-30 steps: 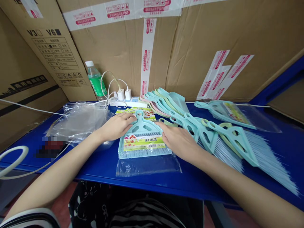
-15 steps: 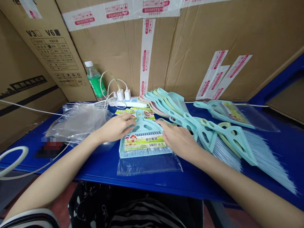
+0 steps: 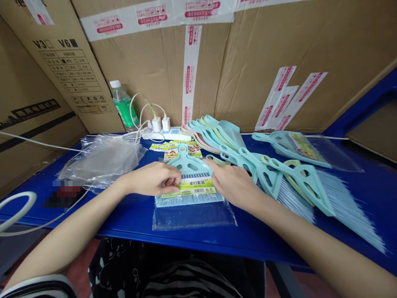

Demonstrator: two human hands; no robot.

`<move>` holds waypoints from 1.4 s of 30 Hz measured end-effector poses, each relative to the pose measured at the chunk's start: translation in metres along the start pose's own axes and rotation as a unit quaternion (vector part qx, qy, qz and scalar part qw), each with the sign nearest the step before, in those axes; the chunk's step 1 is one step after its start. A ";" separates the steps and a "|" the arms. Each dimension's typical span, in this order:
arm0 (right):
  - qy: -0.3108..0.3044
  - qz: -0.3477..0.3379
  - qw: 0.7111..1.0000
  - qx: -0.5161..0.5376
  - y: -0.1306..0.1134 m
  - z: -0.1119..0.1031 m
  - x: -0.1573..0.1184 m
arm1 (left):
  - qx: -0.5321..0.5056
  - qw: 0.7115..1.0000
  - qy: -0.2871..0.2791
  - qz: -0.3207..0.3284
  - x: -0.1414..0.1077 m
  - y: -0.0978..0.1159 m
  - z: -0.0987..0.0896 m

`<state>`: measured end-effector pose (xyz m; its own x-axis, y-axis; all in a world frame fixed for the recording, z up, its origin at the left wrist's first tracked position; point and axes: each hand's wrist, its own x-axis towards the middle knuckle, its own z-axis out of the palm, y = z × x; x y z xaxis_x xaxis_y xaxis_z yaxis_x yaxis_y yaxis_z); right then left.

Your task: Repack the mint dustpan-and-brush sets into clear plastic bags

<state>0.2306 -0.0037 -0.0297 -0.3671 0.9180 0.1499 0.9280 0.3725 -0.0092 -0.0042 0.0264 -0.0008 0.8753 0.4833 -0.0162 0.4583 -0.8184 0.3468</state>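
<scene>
A light blue dustpan-and-brush set lies in front of me, handle pointing away. Its lower part is inside a clear plastic bag, whose loose end spreads toward the table's front edge. A yellow-green printed card covers part of the brush's bristles. My left hand is closed at the set's left side, thumb over the card, fingers curled at the bag's edge. On the opposite side my right hand is closed around the right edge of the bagged set, its fingertips partly hidden.
Several hand brushes and dustpans lie to the right. A bagged set is behind them. Left are flat clear bags; behind stand a bottle and power strip. More cards and cardboard boxes are at the back.
My left hand has moved down and toward me along the set's left side, now overlapping the card's left end. My right hand and the set stay nearly in place.
</scene>
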 end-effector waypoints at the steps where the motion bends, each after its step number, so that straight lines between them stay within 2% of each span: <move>1: 0.002 -0.003 1.000 -0.006 0.000 0.001 0.000 | -0.001 1.000 -0.004 -0.002 0.000 0.001 -0.001; 6: 0.032 -0.019 0.999 -0.012 0.002 0.003 -0.001 | -0.015 1.000 -0.014 -0.001 -0.002 0.005 -0.003; 12: 0.008 0.004 1.000 -0.010 -0.002 -0.004 0.000 | -0.019 0.998 -0.058 -0.002 -0.005 0.012 0.000; 14: -0.001 0.000 1.000 0.014 -0.003 -0.007 0.000 | -0.025 0.997 -0.068 -0.001 -0.005 0.013 0.001; 17: -0.017 -0.037 0.993 0.108 -0.002 -0.012 -0.001 | -0.045 0.997 -0.069 0.010 -0.006 0.012 0.001; 20: -0.050 -0.113 0.967 0.221 0.003 -0.016 -0.003 | -0.068 0.995 -0.069 0.030 -0.007 0.011 0.002; 23: -0.101 -0.181 0.937 0.281 0.006 -0.022 -0.005 | -0.084 0.992 -0.082 0.042 -0.008 0.011 0.003; 26: -0.162 -0.198 0.925 0.280 0.007 -0.028 -0.006 | -0.089 0.989 -0.105 0.047 -0.010 0.010 0.004; 29: -0.195 -0.188 0.929 0.253 0.006 -0.032 -0.006 | -0.087 0.987 -0.125 0.053 -0.011 0.010 0.003; 32: -0.193 -0.189 0.935 0.229 0.005 -0.032 -0.005 | -0.084 0.989 -0.114 0.050 -0.010 0.011 0.003; 37: -0.167 -0.209 0.938 0.221 0.005 -0.027 -0.006 | -0.064 0.996 -0.051 0.024 -0.005 0.014 0.003; 42: -0.094 -0.236 0.939 0.231 0.002 -0.019 -0.008 | -0.031 0.998 -0.049 0.020 0.000 0.014 0.008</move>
<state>0.2372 -0.0131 -0.0119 -0.7761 0.6269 0.0683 0.5476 0.7236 -0.4202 0.0032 0.0119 -0.0036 0.9045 0.4165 -0.0912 0.4157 -0.8139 0.4059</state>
